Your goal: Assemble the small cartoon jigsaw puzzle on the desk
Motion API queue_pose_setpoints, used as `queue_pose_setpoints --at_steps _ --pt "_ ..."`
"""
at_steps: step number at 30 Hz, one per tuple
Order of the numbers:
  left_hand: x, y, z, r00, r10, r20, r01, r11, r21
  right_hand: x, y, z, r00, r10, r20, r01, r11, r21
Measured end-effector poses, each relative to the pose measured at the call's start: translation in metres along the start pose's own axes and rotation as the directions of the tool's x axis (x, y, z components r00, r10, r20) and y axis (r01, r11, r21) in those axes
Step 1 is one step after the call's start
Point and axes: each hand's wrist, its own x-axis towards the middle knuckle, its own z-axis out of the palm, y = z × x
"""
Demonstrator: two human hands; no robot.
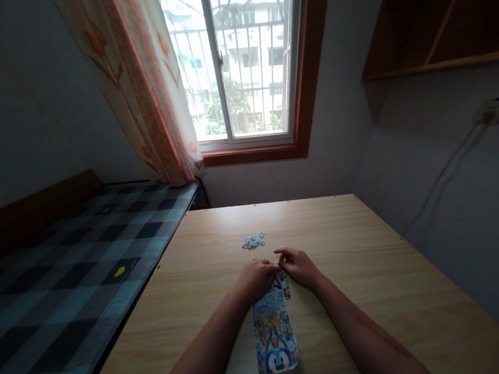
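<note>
My left hand (pixel 259 277) rests over the upper left of a small assembled patch of jigsaw puzzle (pixel 284 286), its fingers pressed together. It covers part of the patch. At the patch's upper edge, my right hand (pixel 299 266) has bent fingers pinched close to the left fingertips; what they hold is too small to make out. A pile of loose puzzle pieces (pixel 253 242) lies just beyond my hands, and a single loose piece (pixel 253 259) is closer. Between my forearms is a colourful Bluey picture sheet or packet (pixel 275 330), touching the patch's near edge.
The light wooden table (pixel 346 226) carries all of this. To the left stands a bed with a checked cover (pixel 150 231). Beyond are a curtain (pixel 139 80) and a barred window (pixel 252 67). A wooden shelf (pixel 446 62) and a cable (pixel 448 164) are on the right wall.
</note>
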Motion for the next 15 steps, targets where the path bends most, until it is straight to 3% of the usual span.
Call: queue_pose_setpoints --at_steps 5,8,12,15 --pt "-0.001 -0.001 0.003 0.999 0.01 -0.041 -0.011 1.0 -0.015 0.0 0.005 0.002 0.997 0.026 -0.077 -0.023 0.999 0.041" --pt "-0.001 -0.009 0.005 0.984 -0.04 -0.176 0.037 0.999 -0.019 0.001 0.008 0.003 0.991 0.014 -0.134 -0.019 0.999 -0.037" --pt "-0.002 -0.029 -0.001 0.881 -0.211 -0.423 0.212 0.976 -0.044 0.003 0.01 0.004 0.975 -0.047 -0.216 -0.007 0.97 -0.243" --pt "-0.003 -0.043 -0.007 0.827 -0.282 -0.487 0.302 0.953 -0.039 0.003 0.007 0.003 0.973 -0.047 -0.224 -0.025 0.951 -0.308"
